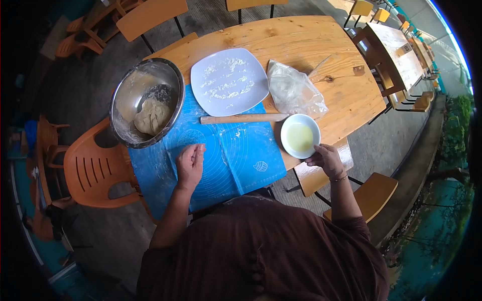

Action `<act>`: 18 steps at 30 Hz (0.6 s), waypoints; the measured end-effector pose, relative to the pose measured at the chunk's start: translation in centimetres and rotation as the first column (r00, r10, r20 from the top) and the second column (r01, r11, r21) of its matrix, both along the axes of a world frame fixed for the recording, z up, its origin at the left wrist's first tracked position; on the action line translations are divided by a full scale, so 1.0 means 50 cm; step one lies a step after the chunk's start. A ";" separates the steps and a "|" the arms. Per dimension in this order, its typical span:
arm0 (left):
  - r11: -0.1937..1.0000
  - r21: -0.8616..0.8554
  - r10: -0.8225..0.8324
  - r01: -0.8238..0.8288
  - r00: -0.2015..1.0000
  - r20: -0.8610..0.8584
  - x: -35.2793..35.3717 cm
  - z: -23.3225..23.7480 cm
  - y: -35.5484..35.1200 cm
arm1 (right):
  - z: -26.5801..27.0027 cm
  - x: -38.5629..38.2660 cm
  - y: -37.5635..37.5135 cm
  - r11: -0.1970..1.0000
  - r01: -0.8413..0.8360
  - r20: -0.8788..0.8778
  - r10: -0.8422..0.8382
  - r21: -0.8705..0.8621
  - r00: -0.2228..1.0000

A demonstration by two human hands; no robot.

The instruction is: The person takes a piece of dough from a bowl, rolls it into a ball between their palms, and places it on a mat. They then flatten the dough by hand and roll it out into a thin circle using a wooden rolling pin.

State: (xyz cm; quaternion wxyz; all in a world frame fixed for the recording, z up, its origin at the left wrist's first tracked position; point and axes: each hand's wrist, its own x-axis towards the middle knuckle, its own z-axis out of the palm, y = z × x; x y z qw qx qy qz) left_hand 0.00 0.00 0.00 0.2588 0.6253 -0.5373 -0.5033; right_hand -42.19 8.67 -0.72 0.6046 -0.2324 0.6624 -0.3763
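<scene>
My right hand (326, 160) grips the rim of a small white bowl (284, 138) holding pale yellow liquid, at the right edge of the table. Over the blue baking mat (261, 145), my left hand (190, 163) is closed with fingers pressed together, and nothing shows in it. A lump of dough (152, 116) lies inside a metal mixing bowl (117, 108) at the mat's left. Across the mat's far edge rests a wooden rolling pin (241, 119). Beyond it, a white square plate (201, 75) carries scattered white flour.
A clear plastic bag (296, 90) with whitish contents sits right of the plate on the wooden table (301, 35). An orange plastic chair (95, 163) stands at the left. Wooden seats (371, 195) are at the right, and another table (396, 50) is farther off.
</scene>
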 end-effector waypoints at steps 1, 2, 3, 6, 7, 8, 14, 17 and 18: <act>0.979 -0.203 0.021 -0.003 0.996 0.089 0.012 -0.005 0.009 | 0.020 0.004 -0.003 0.998 0.059 0.056 -0.059 0.005 0.997; 0.918 -0.397 0.059 0.016 0.983 0.175 0.023 -0.008 0.018 | 0.037 0.007 -0.009 0.993 0.115 0.111 -0.116 0.012 0.987; 0.915 -0.402 0.079 -0.014 0.986 0.145 0.028 -0.039 0.011 | 0.060 -0.004 -0.028 0.995 0.096 0.083 -0.096 0.004 0.992; 0.847 -0.511 0.103 0.146 0.898 0.428 0.081 -0.037 0.035 | 0.085 0.001 -0.046 0.990 -0.013 -0.437 0.073 0.138 0.897; 0.837 -0.494 0.121 0.237 0.799 0.589 0.084 -0.033 0.043 | 0.106 0.010 -0.059 0.976 -0.070 -0.636 0.187 0.205 0.749; 0.830 -0.455 0.137 0.323 0.672 0.728 0.088 -0.031 0.052 | 0.137 0.033 -0.063 0.966 -0.206 -0.873 0.234 0.158 0.427; 0.905 -0.290 0.053 0.311 0.594 0.803 0.107 -0.096 0.120 | 0.140 0.251 -0.128 0.753 -0.508 -0.623 0.170 -0.417 0.764; 0.910 -0.282 0.048 0.303 0.598 0.800 0.112 -0.107 0.137 | 0.044 0.358 -0.126 0.435 -0.838 -0.810 0.327 -0.329 0.487; 0.918 -0.260 0.028 0.300 0.605 0.796 0.113 -0.105 0.138 | 0.021 0.372 -0.128 0.333 -0.899 -0.861 0.323 -0.286 0.393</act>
